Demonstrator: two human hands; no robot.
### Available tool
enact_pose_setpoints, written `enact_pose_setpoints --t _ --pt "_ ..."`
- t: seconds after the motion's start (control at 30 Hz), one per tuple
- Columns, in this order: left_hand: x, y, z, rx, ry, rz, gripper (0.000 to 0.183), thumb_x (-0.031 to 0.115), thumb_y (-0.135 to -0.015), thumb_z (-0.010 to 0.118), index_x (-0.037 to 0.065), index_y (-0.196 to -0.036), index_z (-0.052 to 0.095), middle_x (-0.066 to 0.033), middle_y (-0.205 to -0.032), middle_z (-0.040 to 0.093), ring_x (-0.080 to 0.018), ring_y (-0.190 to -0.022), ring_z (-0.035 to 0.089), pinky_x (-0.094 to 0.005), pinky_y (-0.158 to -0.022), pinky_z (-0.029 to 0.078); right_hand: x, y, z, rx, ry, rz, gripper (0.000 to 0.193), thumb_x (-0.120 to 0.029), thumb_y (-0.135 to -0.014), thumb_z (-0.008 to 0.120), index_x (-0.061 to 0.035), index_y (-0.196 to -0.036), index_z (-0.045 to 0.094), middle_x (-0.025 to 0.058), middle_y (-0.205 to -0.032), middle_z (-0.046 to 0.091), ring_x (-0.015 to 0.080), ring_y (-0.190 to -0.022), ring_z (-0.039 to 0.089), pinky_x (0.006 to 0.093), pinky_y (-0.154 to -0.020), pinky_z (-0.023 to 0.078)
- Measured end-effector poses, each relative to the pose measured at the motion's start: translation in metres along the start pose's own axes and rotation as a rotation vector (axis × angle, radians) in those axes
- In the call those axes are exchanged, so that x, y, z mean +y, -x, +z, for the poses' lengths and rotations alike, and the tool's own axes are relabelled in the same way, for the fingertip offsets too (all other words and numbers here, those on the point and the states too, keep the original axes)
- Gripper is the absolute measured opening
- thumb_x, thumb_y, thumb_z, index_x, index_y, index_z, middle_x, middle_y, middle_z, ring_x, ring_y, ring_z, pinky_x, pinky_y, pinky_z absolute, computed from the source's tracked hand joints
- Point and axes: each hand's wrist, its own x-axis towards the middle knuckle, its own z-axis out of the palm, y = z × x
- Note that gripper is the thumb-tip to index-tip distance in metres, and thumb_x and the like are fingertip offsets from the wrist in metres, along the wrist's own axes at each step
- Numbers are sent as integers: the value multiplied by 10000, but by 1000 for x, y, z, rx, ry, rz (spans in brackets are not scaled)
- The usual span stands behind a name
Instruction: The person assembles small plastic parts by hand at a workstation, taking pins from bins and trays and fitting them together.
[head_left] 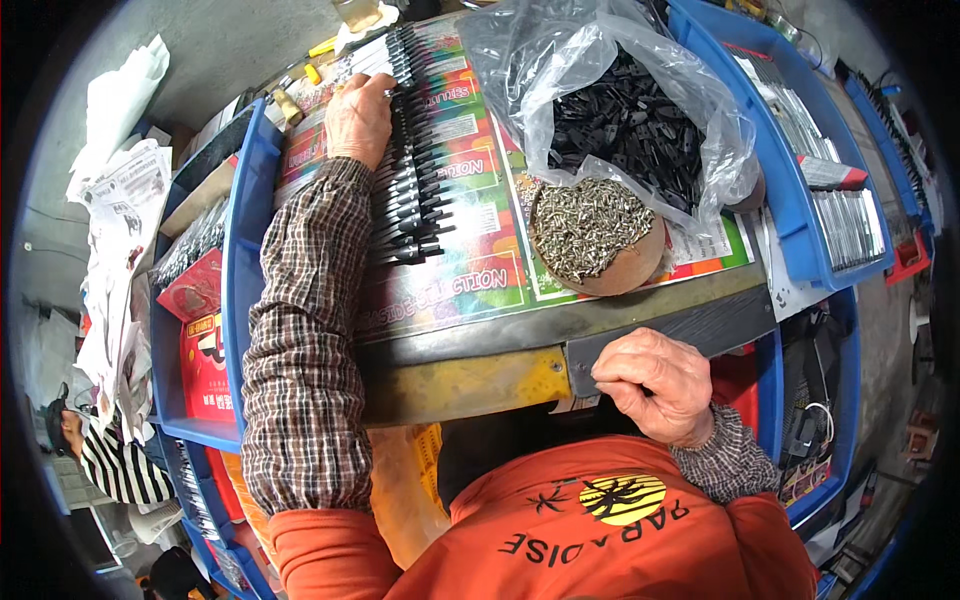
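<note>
Reaching out over the bench [460,388], the person's left hand [358,118] rests at the far end of a long row of slim black pieces [403,205], with a ring on one finger. From where I stand, its fingers bend down out of sight, so I cannot tell whether they grasp a piece or only touch the row. The pieces lie side by side, running away from the person, their thin dark tips pointing right; the checked sleeve [310,330] covers part of the near left side.

The right hand [655,385] is held near the bench's front edge, its fingers curled in toward the thumb. I cannot tell whether anything is pinched inside.

Beneath the row lies a glossy, brightly coloured sheet [440,290]. To the right of the row, a round wooden dish [630,272] carries a heap of small metal screws [585,225], and just behind it a clear plastic bag [735,165] gapes open on a pile of black parts [625,130]. A blue bin [240,290] stands to the left of the sleeve, and another blue bin [785,190] stands beyond the bag, on the right, with flat silvery pieces [845,228] inside.
</note>
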Motion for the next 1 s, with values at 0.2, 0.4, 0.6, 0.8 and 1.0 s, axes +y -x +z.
enact_pose_setpoints --t 0.2,0.4,0.6,0.8,1.0 --pt "6 3 -11 28 -31 -74 195 68 -811 592 140 -967 685 -142 -949 642 -357 -904 622 -438 -777 498 -1 1 2 8 17 18 172 28 -745 698 -8 -898 631 109 -810 646 261 -723 652 334 -630 523" --pt "3 -12 -54 -8 -176 203 115 101 -817 627 97 -920 677 -141 -869 637 -327 -821 636 -396 -728 504 -5 -2 3 27 39 71 138 46 -747 699 -6 -861 642 110 -795 648 236 -719 651 314 -631 514" --pt "8 -11 -113 -105 -431 188 140 143 -831 567 76 -734 644 -166 -690 636 -346 -636 642 -436 -583 499 -5 1 5 46 50 110 107 56 -769 675 20 -859 630 111 -804 649 230 -758 635 318 -706 507" --pt "-2 51 -183 -133 -343 88 114 107 -823 566 45 -763 640 -185 -705 632 -338 -671 645 -427 -624 508 -5 4 7 64 82 115 84 50 -783 669 29 -854 629 110 -814 645 209 -769 621 299 -705 493" --pt "-57 119 -217 -241 -276 2 85 133 -852 605 54 -836 630 -150 -684 604 -312 -663 631 -372 -612 494 -3 5 9 82 67 195 58 49 -806 645 44 -858 621 111 -834 629 182 -762 588 276 -677 473"
